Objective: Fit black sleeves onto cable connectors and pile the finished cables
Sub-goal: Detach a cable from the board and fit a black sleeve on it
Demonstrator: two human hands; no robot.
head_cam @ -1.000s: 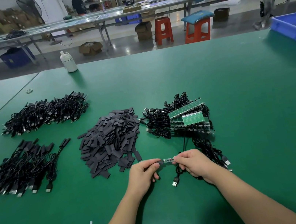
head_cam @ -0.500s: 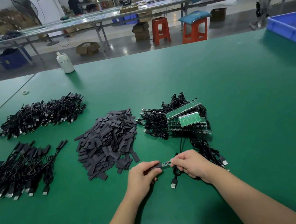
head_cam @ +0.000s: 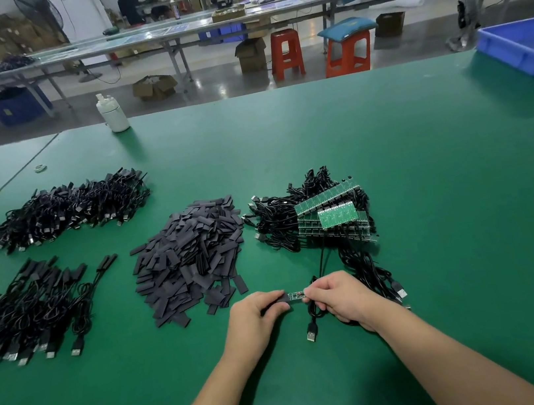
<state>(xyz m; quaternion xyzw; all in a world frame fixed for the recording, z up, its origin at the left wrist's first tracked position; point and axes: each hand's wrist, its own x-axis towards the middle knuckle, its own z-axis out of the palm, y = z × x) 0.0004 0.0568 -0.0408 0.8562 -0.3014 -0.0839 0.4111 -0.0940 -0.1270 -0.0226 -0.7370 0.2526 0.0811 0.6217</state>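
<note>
From the head camera, we have the left hand (head_cam: 254, 322) pinching a black sleeve (head_cam: 282, 300) and the right hand (head_cam: 340, 297) pinching the small green board (head_cam: 297, 295) at the end of a cable (head_cam: 313, 313). Both grips are narrow, fingertips closed on the parts. The work sits just above the table (head_cam: 433, 212), near the middle of its near edge.

We judge the step to be sliding the sleeve over the board. To do it well, we keep the sleeve mouth squeezed open and in line with the board, push straight along its length without twisting, and steady the board close to its free end so it does not bend at the wire.

The board and sleeve share one long axis, running roughly parallel to the near edge. The board's free end points left into the sleeve; part of the board is not yet covered. The cable's plug (head_cam: 310, 335) hangs toward the near edge.

The loose sleeves (head_cam: 191, 258) lie beside the left hand, unfinished cables (head_cam: 313, 223) beyond the right hand, and finished cables (head_cam: 29, 310) near the left edge.
</note>
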